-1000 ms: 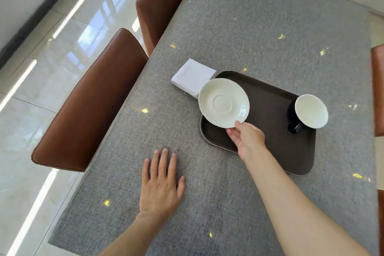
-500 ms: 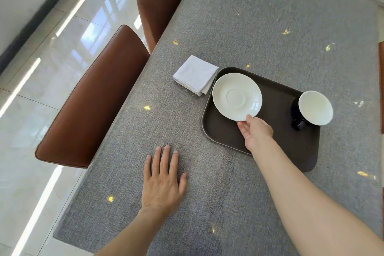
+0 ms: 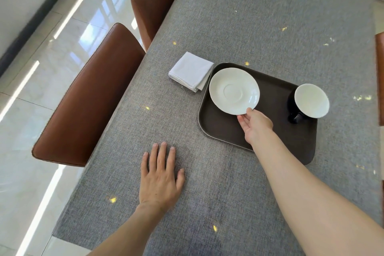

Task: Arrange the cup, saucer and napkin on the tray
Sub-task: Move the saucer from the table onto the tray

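A dark brown tray [image 3: 274, 141] lies on the grey table. My right hand [image 3: 254, 125] grips the near edge of a white saucer [image 3: 233, 90], which is over the tray's far left part. A cup [image 3: 310, 101], dark outside and white inside, stands at the tray's right end with its handle toward me. Just left of the tray, on the cloth, lies a folded white napkin [image 3: 191, 71]. My left hand [image 3: 160, 178] rests flat on the table with fingers spread, well short of the tray.
Two brown leather chairs [image 3: 89, 97] stand along the table's left side, another chair edge [image 3: 379, 77] shows at the right. The grey tablecloth [image 3: 259, 16] stretches far beyond the tray. Glossy tiled floor lies to the left.
My right hand has carried the saucer rightward, from overhanging the tray's left rim to fully over the tray. My left hand stayed flat on the table.
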